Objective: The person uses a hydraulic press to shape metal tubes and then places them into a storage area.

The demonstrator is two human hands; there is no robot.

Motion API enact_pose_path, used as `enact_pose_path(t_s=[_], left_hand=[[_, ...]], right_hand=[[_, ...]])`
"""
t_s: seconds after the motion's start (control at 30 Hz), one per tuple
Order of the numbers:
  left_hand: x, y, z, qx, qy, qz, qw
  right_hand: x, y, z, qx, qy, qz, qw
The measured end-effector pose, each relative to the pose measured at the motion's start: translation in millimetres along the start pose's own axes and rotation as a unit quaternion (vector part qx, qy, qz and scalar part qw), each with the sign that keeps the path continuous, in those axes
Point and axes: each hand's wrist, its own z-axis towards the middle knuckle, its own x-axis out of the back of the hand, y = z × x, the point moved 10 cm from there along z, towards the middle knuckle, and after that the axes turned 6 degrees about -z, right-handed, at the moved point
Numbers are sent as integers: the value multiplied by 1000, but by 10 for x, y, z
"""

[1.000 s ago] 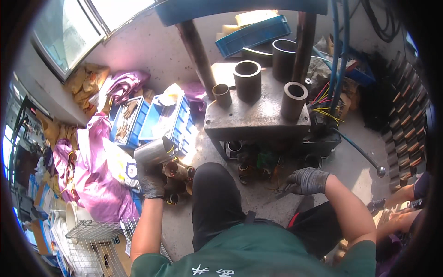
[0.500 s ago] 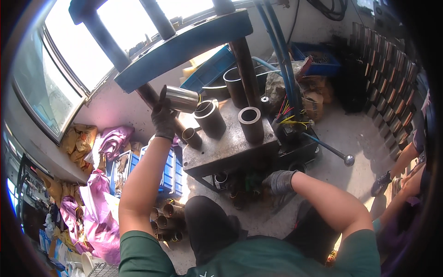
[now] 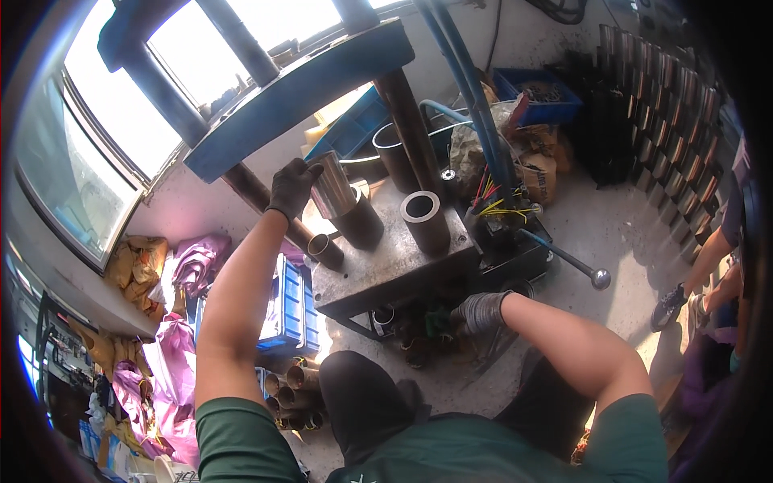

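My left hand, in a dark glove, grips a shiny metal sleeve near its top rim. The sleeve stands slightly tilted, its lower end at the mouth of a thick dark steel cylinder on the press table. My right hand, in a grey glove, is low in front of the table, beside a dark green part. Its fingers look curled, and what they hold is hidden in shadow. A short, narrow tube and another thick-walled cylinder stand on the table.
The blue press head and its columns rise over the table. A ball-ended lever sticks out at right. Small tubes are piled by my left knee, near blue crates. Stacked metal sleeves line the right wall. Another person's legs show at far right.
My left hand has turned the shiny sleeve from nearly level to nearly upright and brought it onto the dark cylinder's mouth. My right hand stays low by the table front. The view has shifted slightly.
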Motion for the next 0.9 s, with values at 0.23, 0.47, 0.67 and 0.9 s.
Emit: enact_pose_path(t_s=[0.23, 0.47, 0.67, 0.9], left_hand=[[-95, -17, 233, -6, 13, 47, 999], [-112, -245, -44, 20, 77, -33, 996], [-212, -278, -137, 19, 17, -51, 998], [-157, 25, 61, 0, 66, -39, 997]], right_hand=[[40, 14, -4, 5, 4, 24, 1000], [126, 36, -91, -26, 4, 55, 998], [226, -77, -209, -15, -1, 51, 999], [565, -354, -510, -40, 76, -47, 995]])
